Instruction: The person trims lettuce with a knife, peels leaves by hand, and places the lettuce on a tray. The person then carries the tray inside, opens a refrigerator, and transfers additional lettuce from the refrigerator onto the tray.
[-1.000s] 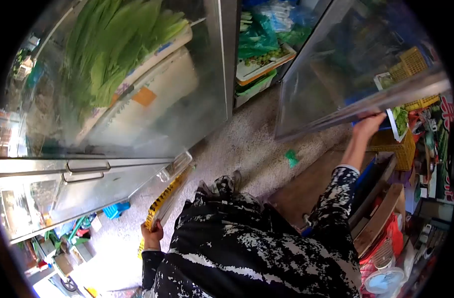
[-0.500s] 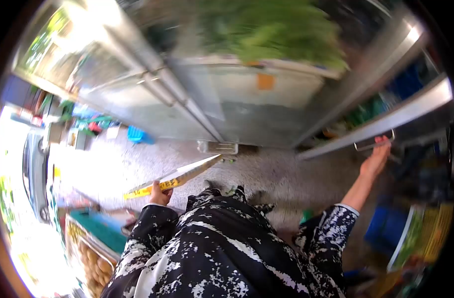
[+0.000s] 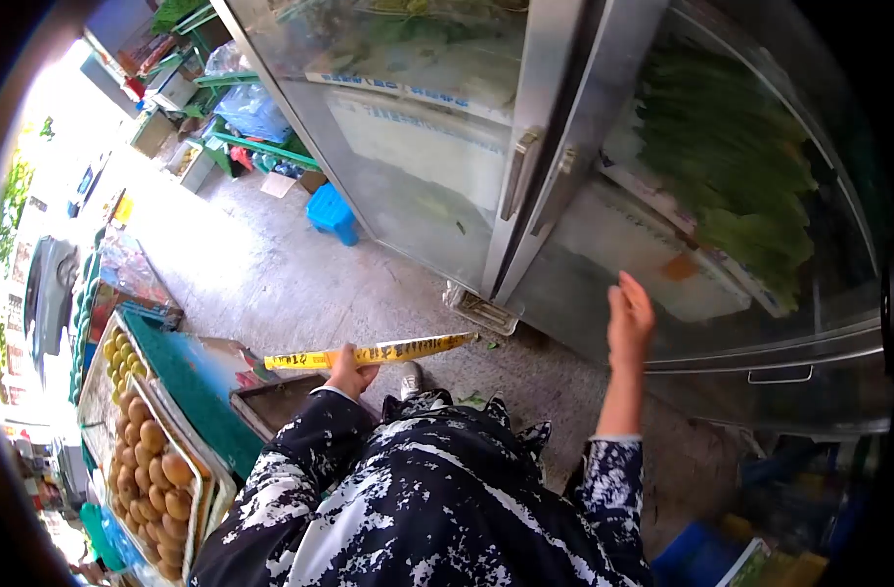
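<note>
My left hand (image 3: 349, 374) is closed around a thin, flat cardboard piece (image 3: 418, 348) with a yellow edge and dark printed characters. The piece is held nearly level in front of my body. My right hand (image 3: 631, 323) is raised before the glass-doored refrigerator (image 3: 408, 161), its fingers stretched out with nothing in them. Behind that hand, a pale box (image 3: 652, 249) and a heap of leafy greens (image 3: 731, 157) show through the glass. A wire handle (image 3: 782, 376) is on the lower right front, apart from my hand.
Kiwifruit (image 3: 149, 479) fill a tray at left, beside green round fruit (image 3: 124, 360). A blue stool (image 3: 333, 213) stands by the refrigerator. A low plastic basket (image 3: 481, 311) lies at its base. Shelves (image 3: 261, 147) with bags stand farther back.
My right hand has let go of the wire handle and moved left. The gap beside that panel no longer shows. My view has turned left; my left hand still holds the cardboard piece.
</note>
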The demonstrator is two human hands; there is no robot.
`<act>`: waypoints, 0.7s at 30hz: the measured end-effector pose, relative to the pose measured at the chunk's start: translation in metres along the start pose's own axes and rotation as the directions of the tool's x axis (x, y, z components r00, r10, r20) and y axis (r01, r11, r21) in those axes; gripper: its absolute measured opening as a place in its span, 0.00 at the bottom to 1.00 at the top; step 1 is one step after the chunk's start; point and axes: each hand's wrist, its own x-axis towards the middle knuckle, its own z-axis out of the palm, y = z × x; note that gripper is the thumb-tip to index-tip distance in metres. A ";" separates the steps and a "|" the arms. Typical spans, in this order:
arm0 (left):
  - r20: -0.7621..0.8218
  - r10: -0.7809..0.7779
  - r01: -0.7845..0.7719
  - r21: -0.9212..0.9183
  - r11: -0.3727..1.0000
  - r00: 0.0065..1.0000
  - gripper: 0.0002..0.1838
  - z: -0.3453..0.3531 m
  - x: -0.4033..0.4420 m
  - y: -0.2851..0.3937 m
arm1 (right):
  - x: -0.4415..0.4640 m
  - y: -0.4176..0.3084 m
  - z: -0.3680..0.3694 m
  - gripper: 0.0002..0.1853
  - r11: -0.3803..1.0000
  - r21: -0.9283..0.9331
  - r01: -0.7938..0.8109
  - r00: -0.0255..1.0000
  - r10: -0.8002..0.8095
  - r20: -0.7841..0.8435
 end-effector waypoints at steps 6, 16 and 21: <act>0.122 -0.056 0.051 0.045 0.998 0.991 0.23 -0.024 0.038 0.041 | 0.044 -0.028 0.150 0.17 0.952 -0.134 0.275 0.960 -0.280 -0.020; 0.118 -0.131 0.128 0.039 0.991 0.984 0.18 -0.051 0.069 0.108 | -0.036 -0.028 0.160 0.14 0.977 -0.148 0.153 0.953 -0.185 -0.241; 0.175 -0.130 0.127 0.032 0.991 0.976 0.17 -0.055 0.115 0.113 | -0.197 0.011 0.113 0.34 0.930 -0.271 -0.247 0.936 0.157 -0.314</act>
